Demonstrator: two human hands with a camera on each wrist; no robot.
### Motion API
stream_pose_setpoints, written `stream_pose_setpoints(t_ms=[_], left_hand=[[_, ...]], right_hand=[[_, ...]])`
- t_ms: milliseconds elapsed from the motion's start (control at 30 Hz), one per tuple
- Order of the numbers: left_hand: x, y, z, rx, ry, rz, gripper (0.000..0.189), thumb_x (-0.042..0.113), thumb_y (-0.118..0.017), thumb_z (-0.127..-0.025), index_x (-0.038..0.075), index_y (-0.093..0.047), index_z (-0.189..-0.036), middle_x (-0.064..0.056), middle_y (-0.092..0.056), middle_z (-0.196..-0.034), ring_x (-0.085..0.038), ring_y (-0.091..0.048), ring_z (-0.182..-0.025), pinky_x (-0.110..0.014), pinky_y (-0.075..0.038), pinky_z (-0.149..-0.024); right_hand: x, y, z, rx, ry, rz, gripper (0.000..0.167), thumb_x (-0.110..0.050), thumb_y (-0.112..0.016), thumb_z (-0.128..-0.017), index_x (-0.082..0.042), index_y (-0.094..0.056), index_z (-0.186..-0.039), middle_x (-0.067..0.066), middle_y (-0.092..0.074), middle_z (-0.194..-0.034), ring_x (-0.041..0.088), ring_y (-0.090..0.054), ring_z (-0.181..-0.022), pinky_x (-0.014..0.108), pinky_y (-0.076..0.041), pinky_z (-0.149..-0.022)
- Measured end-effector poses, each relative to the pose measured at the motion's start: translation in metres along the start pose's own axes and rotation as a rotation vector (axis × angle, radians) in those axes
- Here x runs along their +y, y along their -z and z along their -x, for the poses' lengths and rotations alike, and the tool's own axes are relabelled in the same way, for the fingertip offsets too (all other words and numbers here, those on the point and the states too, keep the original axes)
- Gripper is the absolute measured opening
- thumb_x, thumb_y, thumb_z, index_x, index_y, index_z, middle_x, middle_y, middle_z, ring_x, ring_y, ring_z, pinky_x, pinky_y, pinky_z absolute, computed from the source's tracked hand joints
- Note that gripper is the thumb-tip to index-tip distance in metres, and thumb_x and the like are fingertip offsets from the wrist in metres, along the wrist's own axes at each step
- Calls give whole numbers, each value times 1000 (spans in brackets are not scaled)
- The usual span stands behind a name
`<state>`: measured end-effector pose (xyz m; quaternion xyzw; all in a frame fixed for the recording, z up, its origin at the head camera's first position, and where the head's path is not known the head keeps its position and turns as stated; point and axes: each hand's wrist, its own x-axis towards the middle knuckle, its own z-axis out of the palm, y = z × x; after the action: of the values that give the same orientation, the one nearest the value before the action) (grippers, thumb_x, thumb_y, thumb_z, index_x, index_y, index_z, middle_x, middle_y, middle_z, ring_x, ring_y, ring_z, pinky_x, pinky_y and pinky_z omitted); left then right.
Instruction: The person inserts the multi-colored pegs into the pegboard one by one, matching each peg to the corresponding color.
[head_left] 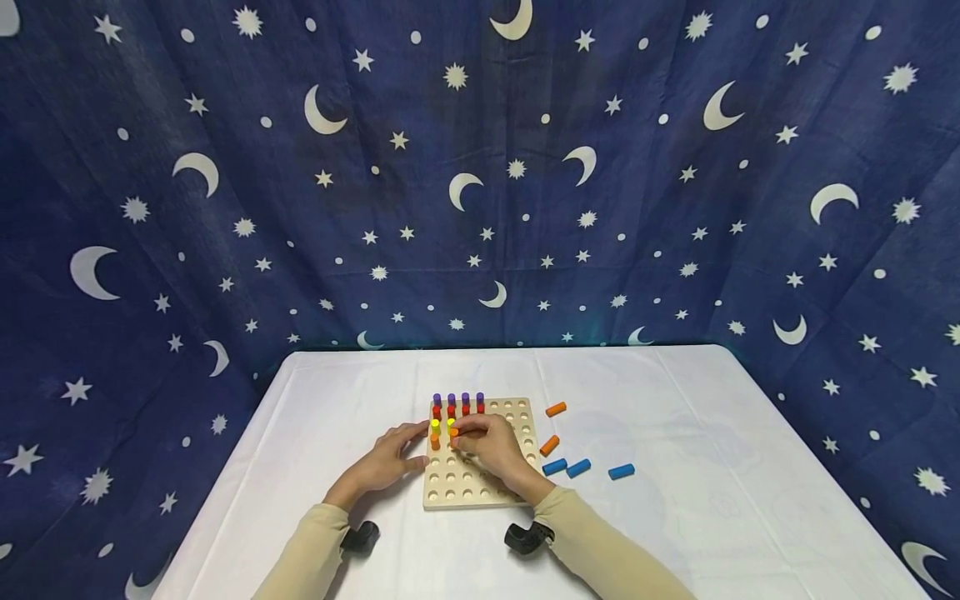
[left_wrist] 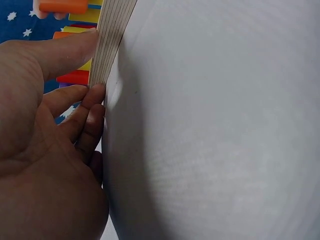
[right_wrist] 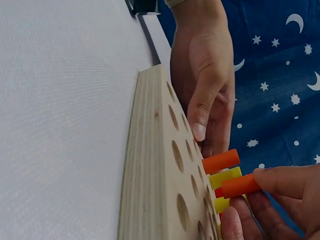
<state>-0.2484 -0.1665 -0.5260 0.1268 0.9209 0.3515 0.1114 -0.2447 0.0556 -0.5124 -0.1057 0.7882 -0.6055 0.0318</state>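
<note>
A wooden pegboard [head_left: 474,502] lies flat on the table with rows of round holes. At its far left stand several purple pegs [head_left: 452,400] with red pegs [head_left: 437,412] in front of them. Closer in come yellow pegs [head_left: 435,427] and one orange peg [head_left: 435,443] in the left column. My right hand [head_left: 495,448] pinches another orange peg [right_wrist: 239,186] between thumb and fingers, beside that standing one and over the board's second column. Against the board's left edge, my left hand [head_left: 385,461] rests with its thumb and fingertips touching the side.
Right of the board lie two loose orange pegs [head_left: 556,409] and three blue pegs [head_left: 578,468]. A white cloth [head_left: 360,375] covers the table. Behind it hangs a dark blue curtain [head_left: 420,217] with moons and stars. Each wrist wears a black camera [head_left: 525,539].
</note>
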Motion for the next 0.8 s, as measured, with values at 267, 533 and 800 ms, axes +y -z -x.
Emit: stream_pose_setpoints(t_ms=[267, 533, 800], left_hand=[[1, 1, 1, 5, -16, -1, 64, 30, -71, -90, 18, -45, -148, -5, -55, -141, -29, -44, -134, -58, -26, -116], [-1, 1, 0, 4, -23, 2, 64, 31, -71, -90, 18, -46, -147, -4, -56, -140, -29, -45, -133, -58, -26, -116], [-2, 1, 0, 14, -46, 7, 64, 29, -71, -89, 16, -47, -146, -6, -57, -140, -29, -46, -131, -58, -26, -115]], right_hand=[[4, -7, -3, 19, 35, 112, 17, -7, -78, -81, -10, -77, -97, 3, -76, -89, 7, -68, -78, 20, -55, -71], [2, -10, -4, 47, 55, 243, 15, -10, -79, -82, -14, -77, -96, -2, -75, -86, 6, -66, -76, 21, -54, -69], [0, -9, -2, 25, 28, 292, 17, -11, -78, -82, -14, -78, -99, -3, -75, -86, 6, -66, -78, 24, -55, -72]])
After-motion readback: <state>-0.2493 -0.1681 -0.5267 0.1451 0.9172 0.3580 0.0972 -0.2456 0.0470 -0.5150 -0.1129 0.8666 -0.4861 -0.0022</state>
